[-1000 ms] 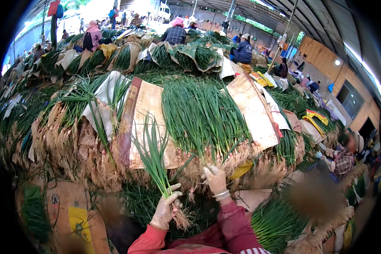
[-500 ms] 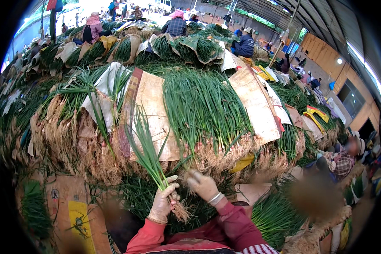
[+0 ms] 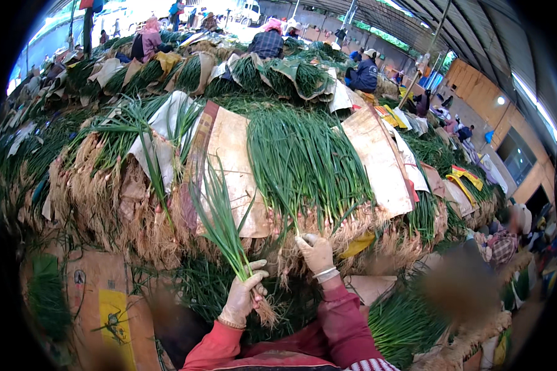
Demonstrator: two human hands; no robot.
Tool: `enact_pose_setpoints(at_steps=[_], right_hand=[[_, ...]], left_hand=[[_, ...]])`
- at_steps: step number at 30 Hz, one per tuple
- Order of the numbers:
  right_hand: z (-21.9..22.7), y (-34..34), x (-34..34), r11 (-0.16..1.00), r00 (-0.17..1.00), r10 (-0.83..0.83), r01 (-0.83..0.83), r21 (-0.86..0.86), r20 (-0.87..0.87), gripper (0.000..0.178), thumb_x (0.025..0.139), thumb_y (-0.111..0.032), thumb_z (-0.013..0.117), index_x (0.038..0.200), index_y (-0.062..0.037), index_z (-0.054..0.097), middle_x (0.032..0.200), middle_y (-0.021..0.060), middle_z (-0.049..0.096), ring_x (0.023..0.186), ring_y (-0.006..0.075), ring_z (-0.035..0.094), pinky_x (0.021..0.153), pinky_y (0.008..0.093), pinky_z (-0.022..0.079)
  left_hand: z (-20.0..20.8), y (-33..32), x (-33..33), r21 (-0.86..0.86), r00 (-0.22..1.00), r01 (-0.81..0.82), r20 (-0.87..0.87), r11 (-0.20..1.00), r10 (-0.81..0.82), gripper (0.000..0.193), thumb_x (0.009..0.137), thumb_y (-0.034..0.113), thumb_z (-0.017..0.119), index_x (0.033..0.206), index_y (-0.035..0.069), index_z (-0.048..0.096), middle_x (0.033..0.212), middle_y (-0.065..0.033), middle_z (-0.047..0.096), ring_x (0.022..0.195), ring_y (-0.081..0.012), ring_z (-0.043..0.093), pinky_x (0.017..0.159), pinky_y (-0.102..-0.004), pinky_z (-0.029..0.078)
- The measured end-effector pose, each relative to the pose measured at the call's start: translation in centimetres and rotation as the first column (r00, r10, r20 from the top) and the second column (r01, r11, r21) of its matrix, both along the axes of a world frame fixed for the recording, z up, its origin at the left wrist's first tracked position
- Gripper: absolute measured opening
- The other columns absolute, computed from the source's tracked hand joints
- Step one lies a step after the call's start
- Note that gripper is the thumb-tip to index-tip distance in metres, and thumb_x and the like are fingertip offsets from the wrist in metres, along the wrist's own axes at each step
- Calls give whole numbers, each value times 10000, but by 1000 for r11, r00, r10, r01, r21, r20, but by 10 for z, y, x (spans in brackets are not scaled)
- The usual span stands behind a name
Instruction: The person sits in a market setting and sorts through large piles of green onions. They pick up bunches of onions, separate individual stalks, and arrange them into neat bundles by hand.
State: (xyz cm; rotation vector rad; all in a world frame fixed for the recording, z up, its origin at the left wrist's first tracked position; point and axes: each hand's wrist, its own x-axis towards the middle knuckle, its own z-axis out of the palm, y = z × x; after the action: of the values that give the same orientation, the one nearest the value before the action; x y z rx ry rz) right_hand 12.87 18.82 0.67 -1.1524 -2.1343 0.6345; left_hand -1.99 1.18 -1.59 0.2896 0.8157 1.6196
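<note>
Centrally, a broad row of green-leaved, brown-rooted onion plants (image 3: 312,161) lies between tan sheets (image 3: 380,161); below, a slim green bunch (image 3: 221,227) fills the curled, pale-gloved left hand (image 3: 241,295). The pale-gloved right hand (image 3: 316,253) pinches one thin, pale stem (image 3: 297,223) along the row's root edge; gripping low should spare foliage. Half a second earlier, it sat lower.

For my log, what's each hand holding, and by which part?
The left hand holds a green onion bunch by its lower stems, near the roots. The right hand seems to pinch one stalk near its base.
</note>
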Motion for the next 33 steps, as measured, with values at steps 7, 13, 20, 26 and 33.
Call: enact_pose_setpoints(at_steps=[7, 13, 20, 26, 33], right_hand=[[-3, -95, 4, 917, 916, 398, -399, 3, 39, 180, 924, -208, 553, 968, -66, 656, 757, 83, 634, 630, 259, 633, 561, 354, 509], [-25, -68, 12, 824, 897, -119, -150, -546, -426, 233, 962, -204, 527, 1046, -30, 657, 880, 32, 696, 570, 75, 602, 504, 209, 492], [-38, -69, -37, 224, 824, -14, -549, -805, -566, 475, 983, -416, 445, 1152, 3, 588, 941, 58, 666, 672, 95, 581, 567, 226, 458], [-14, -94, -45, 360, 801, -62, -538, -762, -595, 412, 976, -382, 491, 1068, 0, 614, 914, -14, 645, 659, 12, 546, 509, 162, 401], [-33, -76, -40, 966, 944, 256, -243, -85, 210, 281, 944, -254, 468, 816, -51, 615, 754, 167, 634, 693, 339, 630, 631, 430, 511]], left_hand=[[-6, 6, 10, -4, 1000, -3, -20, 1000, 3, 128, 896, 93, 599, 1007, 38, 569, 729, -75, 638, 405, -78, 518, 316, -193, 383], [-15, 6, 10, -37, 996, -81, -30, 996, 80, 93, 871, 67, 628, 925, 37, 559, 705, -78, 632, 411, -88, 531, 331, -203, 411], [-14, -4, 12, -4, 998, -27, 52, 1000, 27, 103, 871, 22, 567, 973, 26, 555, 752, -107, 635, 502, -117, 574, 396, -203, 449], [-11, -15, 5, 55, 972, 8, 236, 998, -21, 123, 865, 33, 552, 983, -4, 556, 776, -115, 630, 543, -143, 594, 519, -242, 528], [-6, -24, -1, 107, 971, -15, 238, 994, -11, 209, 857, 16, 541, 1064, 36, 523, 832, -101, 606, 552, -151, 557, 657, -328, 561]])
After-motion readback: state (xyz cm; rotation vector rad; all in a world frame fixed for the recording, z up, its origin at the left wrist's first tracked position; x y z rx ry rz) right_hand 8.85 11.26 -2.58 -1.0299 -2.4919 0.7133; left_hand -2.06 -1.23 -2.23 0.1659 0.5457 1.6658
